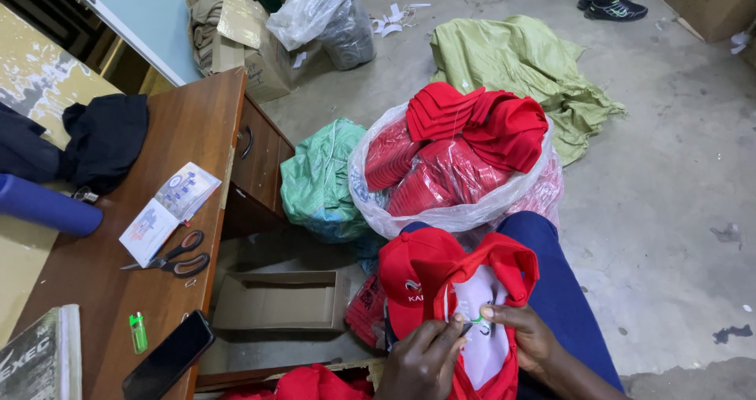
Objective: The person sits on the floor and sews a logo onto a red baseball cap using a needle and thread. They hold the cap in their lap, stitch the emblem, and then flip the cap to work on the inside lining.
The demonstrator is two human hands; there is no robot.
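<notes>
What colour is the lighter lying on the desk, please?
The lighter is bright green with a pale top; the head view shows it.

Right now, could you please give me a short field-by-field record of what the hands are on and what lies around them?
left hand: fingers pinching a small tag inside the red cap
right hand: thumb on the same tag, gripping the cap's white lining
lap: cap rests on blue trousers
ahead: clear bag of red caps on the floor
desk: scissors, green lighter, black phone
below desk: open cardboard box
</notes>
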